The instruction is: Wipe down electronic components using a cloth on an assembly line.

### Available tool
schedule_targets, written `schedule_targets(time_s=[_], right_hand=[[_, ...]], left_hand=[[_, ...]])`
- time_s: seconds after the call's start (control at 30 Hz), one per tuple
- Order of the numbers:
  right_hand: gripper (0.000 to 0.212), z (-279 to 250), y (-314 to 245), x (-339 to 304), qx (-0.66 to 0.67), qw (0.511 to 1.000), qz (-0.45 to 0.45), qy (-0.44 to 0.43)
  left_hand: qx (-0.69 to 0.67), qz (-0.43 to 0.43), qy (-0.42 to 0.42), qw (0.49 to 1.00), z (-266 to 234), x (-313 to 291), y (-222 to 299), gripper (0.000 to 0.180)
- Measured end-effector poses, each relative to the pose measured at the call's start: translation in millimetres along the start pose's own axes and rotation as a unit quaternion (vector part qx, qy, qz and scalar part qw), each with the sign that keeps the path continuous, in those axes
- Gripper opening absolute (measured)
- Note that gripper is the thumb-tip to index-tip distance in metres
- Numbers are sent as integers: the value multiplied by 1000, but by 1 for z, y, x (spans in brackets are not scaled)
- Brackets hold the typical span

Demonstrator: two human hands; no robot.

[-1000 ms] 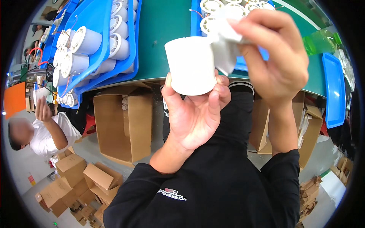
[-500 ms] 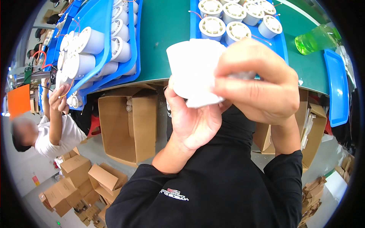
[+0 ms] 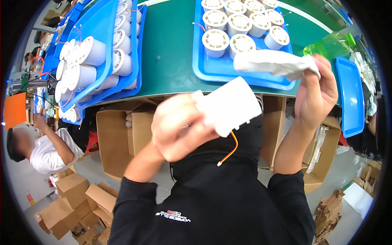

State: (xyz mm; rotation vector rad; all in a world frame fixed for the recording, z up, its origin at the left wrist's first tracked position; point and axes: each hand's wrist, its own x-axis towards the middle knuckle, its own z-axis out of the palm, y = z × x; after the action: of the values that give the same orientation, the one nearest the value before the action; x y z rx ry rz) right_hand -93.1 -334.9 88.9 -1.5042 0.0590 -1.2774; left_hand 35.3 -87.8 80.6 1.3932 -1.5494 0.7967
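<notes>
My left hand (image 3: 177,127) is closed around one end of a white cylindrical housing (image 3: 233,102), which is tilted in front of my body. A red and yellow wire lead (image 3: 235,146) with a small white plug dangles from its lower side. Up to the right, my right hand (image 3: 317,92) pinches one end of a white cloth (image 3: 273,63). The cloth stretches leftward over the near part of a blue tray (image 3: 261,83), apart from the housing. Several similar white housings (image 3: 215,42) with slotted round tops stand in that tray.
Stacked blue trays (image 3: 139,61) of white housings occupy the left side of the green table (image 3: 167,45). A green bottle (image 3: 330,45) lies at the right, near another blue tray (image 3: 352,96). Cardboard boxes (image 3: 116,143) stand below the table edge. A co-worker (image 3: 53,147) sits at far left.
My hands have moved apart. The cloth has come off the housing and gone right with my right hand, while my left hand has turned the housing, bringing its wire lead into sight.
</notes>
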Motion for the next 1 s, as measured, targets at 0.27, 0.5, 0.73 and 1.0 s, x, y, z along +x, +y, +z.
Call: schedule_targets(time_s=[0.27,0.5,0.73,1.0], right_hand=[[26,-73,-43,-17,131,989,66,28],[22,-107,-50,-28,321,938,112,72],[27,-124,-22,-85,352,896,220,155],[27,-111,-9,-138,373,788,392,293]], left_hand=[[-10,147,-81,986,-1,15,-6,31],[-26,145,2,989,32,34,-8,23],[-23,148,-149,977,60,68,-18,29],[-62,-130,-453,880,140,127,-68,46]])
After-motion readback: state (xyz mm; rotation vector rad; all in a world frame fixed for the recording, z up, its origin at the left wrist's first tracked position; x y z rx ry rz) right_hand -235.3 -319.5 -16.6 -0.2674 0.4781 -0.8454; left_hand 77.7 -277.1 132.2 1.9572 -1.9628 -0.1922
